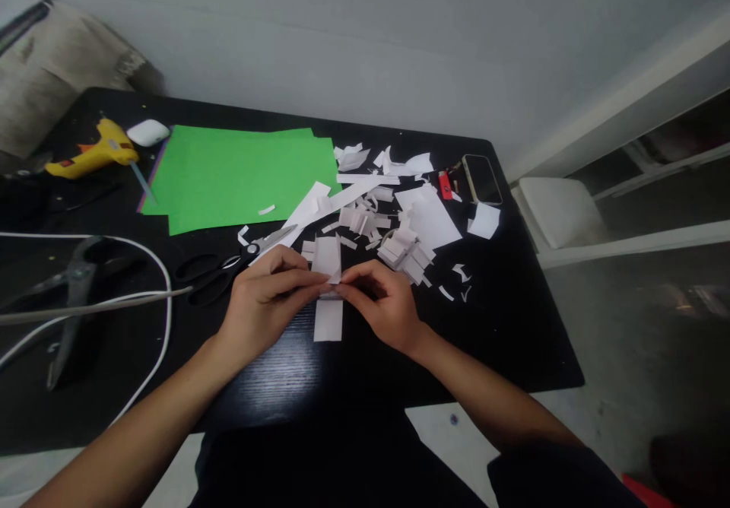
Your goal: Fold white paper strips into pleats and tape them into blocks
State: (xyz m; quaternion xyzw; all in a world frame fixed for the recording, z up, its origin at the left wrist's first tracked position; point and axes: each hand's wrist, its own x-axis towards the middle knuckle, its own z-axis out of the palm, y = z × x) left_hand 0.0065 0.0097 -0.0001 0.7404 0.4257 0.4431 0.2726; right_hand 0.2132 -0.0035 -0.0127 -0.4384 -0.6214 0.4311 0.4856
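Observation:
Between my two hands is a strip of white paper [328,321], its lower end pointing toward me. My left hand [262,295] pinches it from the left, thumb and forefinger at its middle. From the right, my right hand [383,299] pinches the same spot, so the fingertips of both hands nearly meet. The paper looks creased under the fingers, though they hide part of it. Black-handled scissors [220,266] lie just left of my left hand, blades on a long white strip. Folded paper pieces [404,252] are heaped beyond my right hand.
Green sheets [245,177] lie at the back left of the black table [490,333], near a yellow glue gun [106,149] and a white case [148,132]. White cables [169,295] curve across the left. A red lighter [445,185] and a phone [482,179] are at the back right.

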